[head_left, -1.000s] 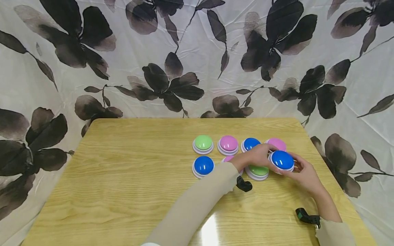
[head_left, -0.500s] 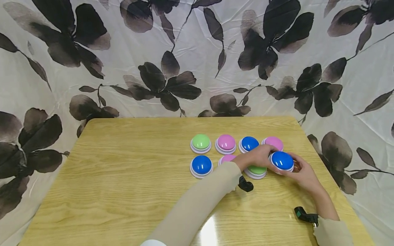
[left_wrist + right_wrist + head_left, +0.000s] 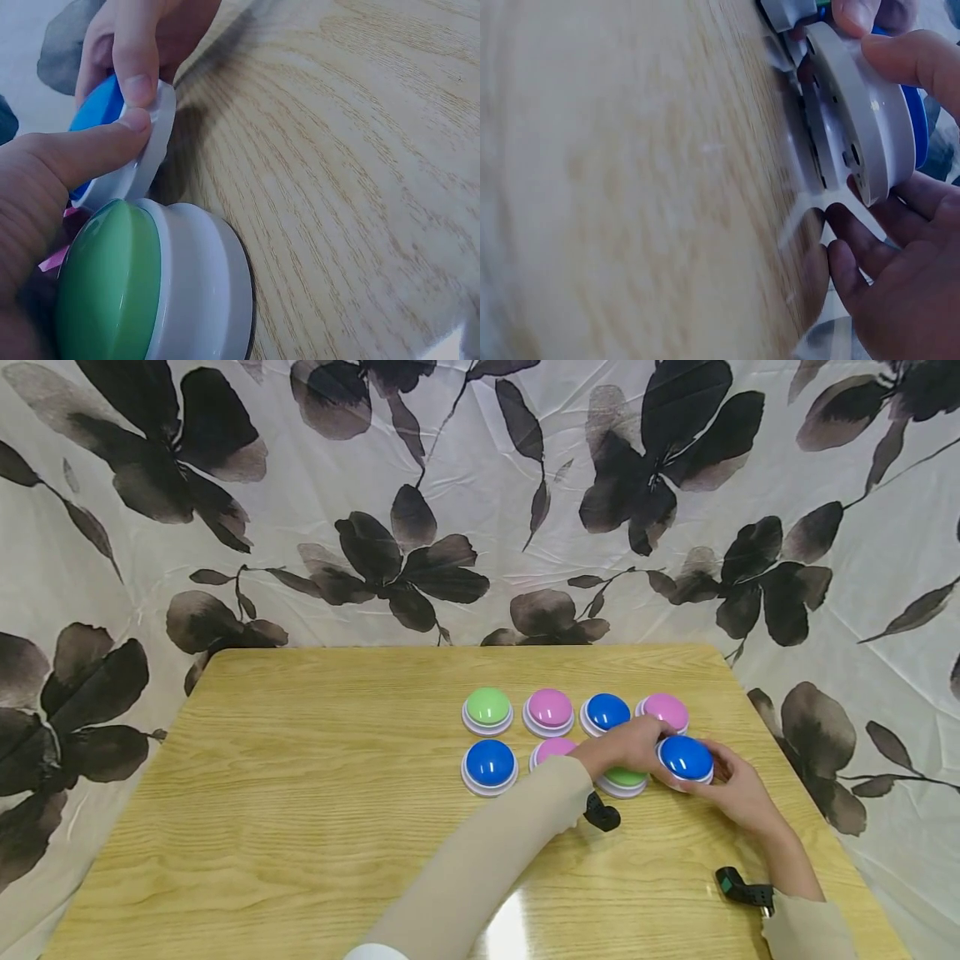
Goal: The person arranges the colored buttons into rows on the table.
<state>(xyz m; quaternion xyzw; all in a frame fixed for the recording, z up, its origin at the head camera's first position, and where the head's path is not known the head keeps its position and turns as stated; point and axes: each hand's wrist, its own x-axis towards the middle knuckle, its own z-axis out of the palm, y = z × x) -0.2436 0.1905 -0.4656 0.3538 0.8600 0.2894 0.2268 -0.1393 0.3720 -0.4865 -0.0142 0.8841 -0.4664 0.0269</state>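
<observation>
Both hands grip a blue-domed push button (image 3: 686, 757) with a white base, at the right end of the front row. My left hand (image 3: 636, 745) holds its left side, thumb at the near edge. On the other side my right hand (image 3: 746, 792) curls fingers and thumb around the base. In the right wrist view the white base (image 3: 870, 112) stands tilted just above the table, its underside partly showing. A green button (image 3: 112, 292) sits close beside the held one, partly under my left hand. Behind them is a pink button (image 3: 664, 711).
The back row also has a green button (image 3: 487, 707), a pink button (image 3: 550, 709) and a blue button (image 3: 606, 713). In front stand another blue button (image 3: 490, 765) and a pink one (image 3: 553, 750) partly hidden by my left forearm. Wooden table (image 3: 300, 793); floral cloth (image 3: 450, 485) behind.
The held blue button has come slightly down toward the table, both hands staying on it. The head view has shifted a little; the other buttons keep their places.
</observation>
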